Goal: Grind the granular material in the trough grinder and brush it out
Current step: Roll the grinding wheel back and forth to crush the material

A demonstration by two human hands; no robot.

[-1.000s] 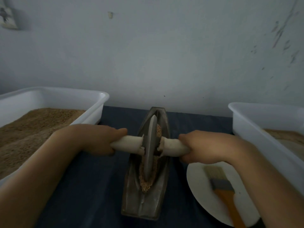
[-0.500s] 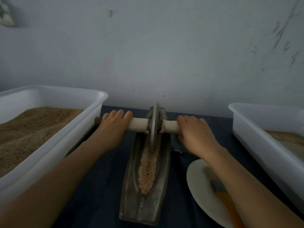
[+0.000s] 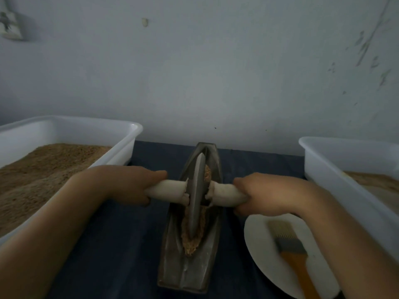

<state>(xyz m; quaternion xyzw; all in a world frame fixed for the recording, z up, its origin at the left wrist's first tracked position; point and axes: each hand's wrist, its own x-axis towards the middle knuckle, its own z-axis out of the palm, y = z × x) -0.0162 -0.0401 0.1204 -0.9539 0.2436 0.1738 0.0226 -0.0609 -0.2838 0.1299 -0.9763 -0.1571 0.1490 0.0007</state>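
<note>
So the metal trough grinder [image 3: 190,275] sits lengthwise in the middle of the dark blue table [image 3: 121,255], pointing away toward the pale wall [image 3: 216,72]. The grinding wheel [image 3: 197,190] stands upright on its edge in the groove, about halfway along the trough. A pale handle [image 3: 166,189] runs through the wheel and sticks out on both sides.

The left hand [image 3: 121,184] has its fingers curled tight round the left end of the handle, and the right hand [image 3: 265,193] is wrapped the same way round the right end. Both grips are full and closed on the handle, knuckles up.

The brown grain [image 3: 192,242] lies in the groove. Most of it is piled in the near part, around and in front of the wheel's bottom edge, and a small bit shows just behind the wheel on the right side.

On the left there's a white tub [image 3: 121,128] filled with brown granular stuff. Another white tub [image 3: 336,169] is on the right with some brownish material in it too. Just beside the trough, near right, a white plate [image 3: 257,240] holds a brush [image 3: 291,249] with an orange handle, bristles pointing away, partly hidden under the right forearm.
</note>
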